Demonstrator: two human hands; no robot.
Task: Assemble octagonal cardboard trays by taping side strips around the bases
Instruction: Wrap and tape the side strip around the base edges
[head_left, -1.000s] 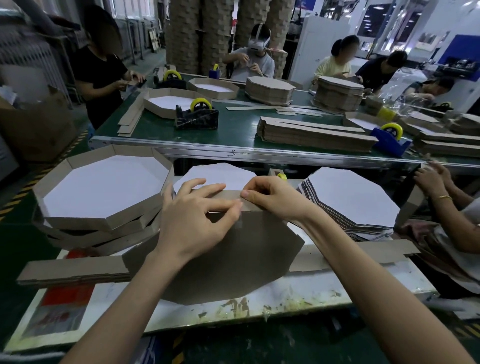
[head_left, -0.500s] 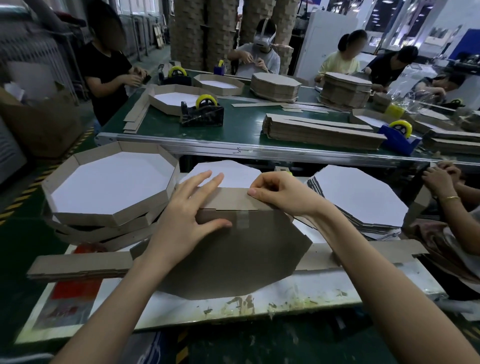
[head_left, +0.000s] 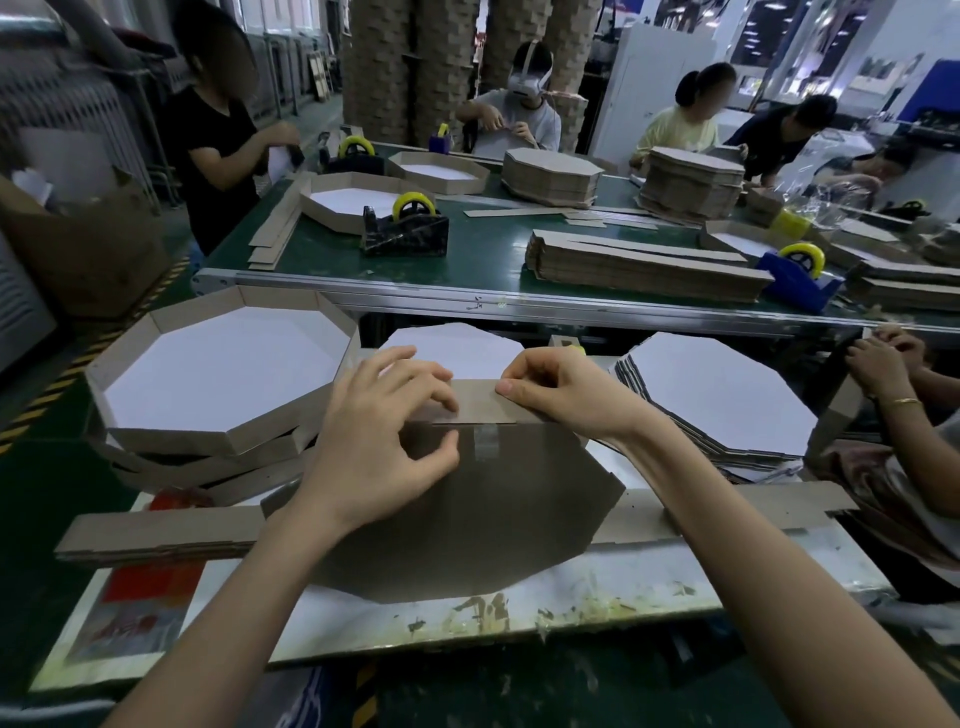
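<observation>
The brown base (head_left: 467, 519) stands tilted on the table (head_left: 727, 571), with a strip (head_left: 480, 402) along its top edge above a bit of tape (head_left: 487, 441). The left grip (head_left: 379, 441) and right grip (head_left: 561, 395) both pinch that strip. To the left are stacked trays (head_left: 223, 374); the top one shows its white floor.

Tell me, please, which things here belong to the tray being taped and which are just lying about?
In the job: brown octagonal base, side strip, tape piece, left hand and right hand on the strip.
Lying about: finished trays, white base stack, spare strips, black tape dispenser, blue tape dispenser.
</observation>
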